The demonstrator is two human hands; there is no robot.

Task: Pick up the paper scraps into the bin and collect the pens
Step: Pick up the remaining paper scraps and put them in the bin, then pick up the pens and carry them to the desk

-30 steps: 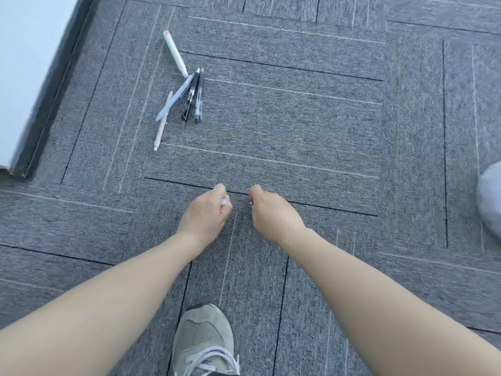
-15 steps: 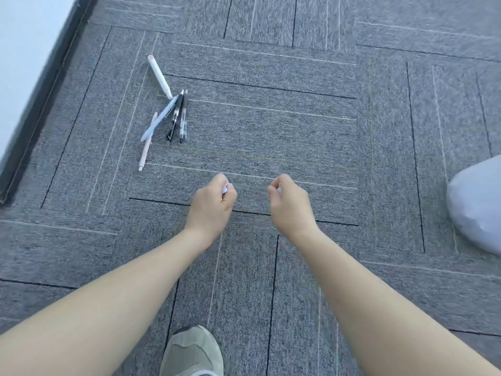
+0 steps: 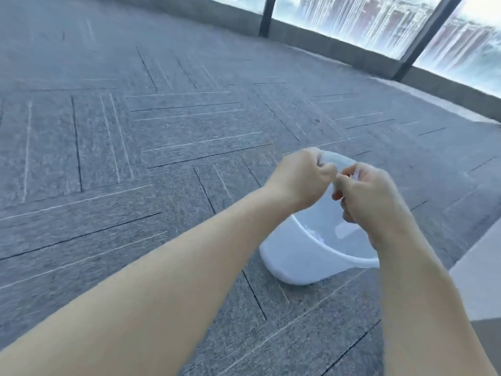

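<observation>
Paper scraps are tough to make out from my end, honestly. Both hands are bunched up over the bin [image 3: 295,263], a white translucent plastic one sitting on the grey carpet tile floor [image 3: 168,147] at lower right of my head-cam view. Inside it I can see a few pale bits [image 3: 314,234] low against the near wall, probably scraps, but it's too washed out to be sure.

My left hand [image 3: 301,180] is curled into a loose fist, fingers tucked in toward the palm, hovering above the far side of the bin's mouth. I can't tell whether there's anything pinched in it. My right hand [image 3: 371,196] is right beside it, knuckles nearly touching the left's, fingers also curled in and pointing down over the opening. Same story: closed-ish, but what's inside is hidden. Part of the bin's far rim [image 3: 339,158] shows as a pale arc just behind both hands.

Both forearms are bare and stretch up from the bottom of the frame. Pens aren't in this view at all.

Further back there's a low wall [image 3: 325,42] with big windows [image 3: 360,17] and dark frame posts [image 3: 267,14] along the top. A light-coloured surface [image 3: 479,280] cuts in at the right edge. Whole frame's a bit smeared.
</observation>
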